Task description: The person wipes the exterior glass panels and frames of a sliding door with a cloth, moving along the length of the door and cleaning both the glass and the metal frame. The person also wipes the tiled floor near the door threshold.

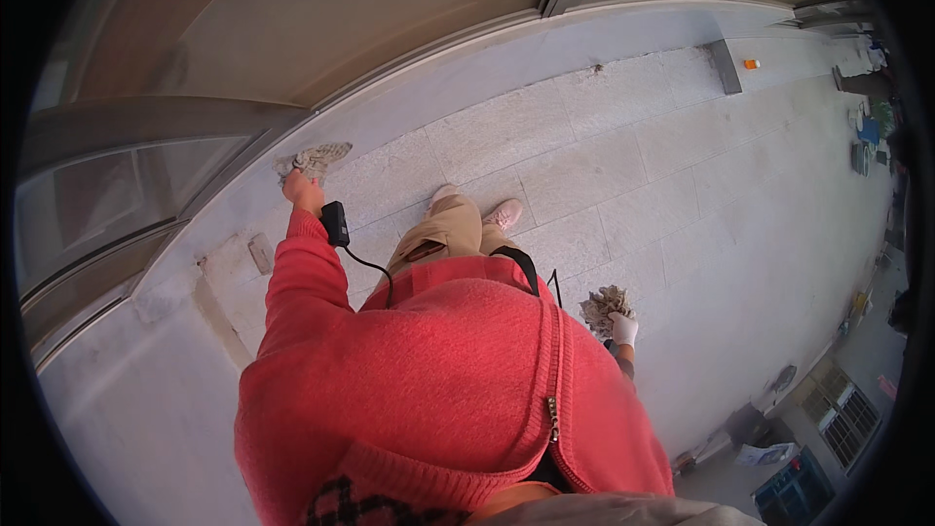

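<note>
My left hand, bare, holds a crumpled grey-beige cloth against the pale ledge below a framed glass window. A small black device with a cable sits at that wrist. On the other side of my body, my right hand wears a white glove and is closed on a bunched, dirty-looking cloth that hangs above the floor.
Pale stone slabs pave the floor under my pink shoes. A rectangular block lies near the ledge at the left. Farther off stand a grey step edge, an orange container and a blue container.
</note>
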{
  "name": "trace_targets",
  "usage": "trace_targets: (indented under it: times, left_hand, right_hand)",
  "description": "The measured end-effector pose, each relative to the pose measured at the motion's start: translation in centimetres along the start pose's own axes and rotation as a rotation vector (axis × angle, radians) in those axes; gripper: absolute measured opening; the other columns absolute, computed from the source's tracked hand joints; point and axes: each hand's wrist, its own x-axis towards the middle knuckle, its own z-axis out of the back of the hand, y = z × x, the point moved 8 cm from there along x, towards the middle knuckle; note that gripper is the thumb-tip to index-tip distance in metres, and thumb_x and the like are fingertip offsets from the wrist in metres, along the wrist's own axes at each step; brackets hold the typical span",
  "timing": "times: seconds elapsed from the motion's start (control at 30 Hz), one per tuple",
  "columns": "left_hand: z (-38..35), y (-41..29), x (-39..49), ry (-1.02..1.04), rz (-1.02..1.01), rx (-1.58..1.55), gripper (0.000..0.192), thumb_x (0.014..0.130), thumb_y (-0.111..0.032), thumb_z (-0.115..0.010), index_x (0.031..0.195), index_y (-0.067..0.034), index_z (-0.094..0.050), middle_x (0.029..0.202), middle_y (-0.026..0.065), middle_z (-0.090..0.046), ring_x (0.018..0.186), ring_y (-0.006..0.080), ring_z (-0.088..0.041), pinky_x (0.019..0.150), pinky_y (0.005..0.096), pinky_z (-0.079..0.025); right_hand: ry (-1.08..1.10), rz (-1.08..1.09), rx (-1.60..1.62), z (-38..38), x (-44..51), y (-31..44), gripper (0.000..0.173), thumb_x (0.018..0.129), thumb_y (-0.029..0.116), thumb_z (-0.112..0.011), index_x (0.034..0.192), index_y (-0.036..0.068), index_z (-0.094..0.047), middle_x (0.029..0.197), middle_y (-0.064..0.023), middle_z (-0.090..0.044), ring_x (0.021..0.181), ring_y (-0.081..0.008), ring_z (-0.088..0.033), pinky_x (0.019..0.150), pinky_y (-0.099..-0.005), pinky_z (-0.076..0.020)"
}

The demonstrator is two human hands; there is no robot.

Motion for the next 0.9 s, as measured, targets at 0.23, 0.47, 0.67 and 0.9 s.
trace_targets:
  times: [0.23,0.47,0.67,0.9]
  left_hand:
    - [-5.8,-8.2,3.3,-0.162,0.836,-1.274,0.039,0.077,-0.024,-0.057,0.108,0.000,-0.057,0.109,0.0146,-0.060,0.099,0.0314,-0.058,0.080,0.0396,-0.047]
    - [-5.8,-36.0,-5.6,0.448,0.176,-1.764,0.028,0.073,-0.002,-0.057,0.101,-0.003,-0.059,0.090,0.0046,-0.062,0.080,0.0170,-0.057,0.069,0.0302,-0.043]
    - [-3.8,-14.8,-2.5,0.208,0.704,-1.736,0.019,0.078,-0.016,-0.056,0.097,-0.014,-0.057,0.100,0.0010,-0.058,0.089,0.0163,-0.054,0.071,0.0378,-0.042]
    - [-8.4,-15.1,2.8,0.016,0.695,-1.381,0.023,0.081,-0.017,-0.050,0.099,-0.005,-0.057,0.103,0.0056,-0.058,0.086,0.0149,-0.055,0.059,0.0309,-0.047]
  right_hand:
    - [0.070,0.029,-0.118,-0.3,2.7,2.6,0.030,0.065,0.005,-0.062,0.093,-0.005,-0.060,0.082,-0.0083,-0.063,0.068,-0.0162,-0.058,0.062,-0.0294,-0.0478]
    - [0.103,0.103,0.031,-0.1,6.3,8.4,0.027,0.066,0.001,-0.059,0.093,-0.005,-0.060,0.085,-0.0075,-0.063,0.074,-0.0173,-0.060,0.065,-0.0302,-0.0485]
    - [0.133,0.060,0.022,-1.2,7.0,9.1,0.018,0.067,0.002,-0.060,0.084,-0.004,-0.062,0.079,-0.0061,-0.063,0.068,-0.0153,-0.059,0.061,-0.0294,-0.0480]
    - [0.140,0.078,-0.081,-0.9,7.5,9.4,0.022,0.066,0.006,-0.063,0.085,-0.005,-0.064,0.077,-0.0066,-0.064,0.067,-0.0152,-0.058,0.060,-0.0297,-0.0472]
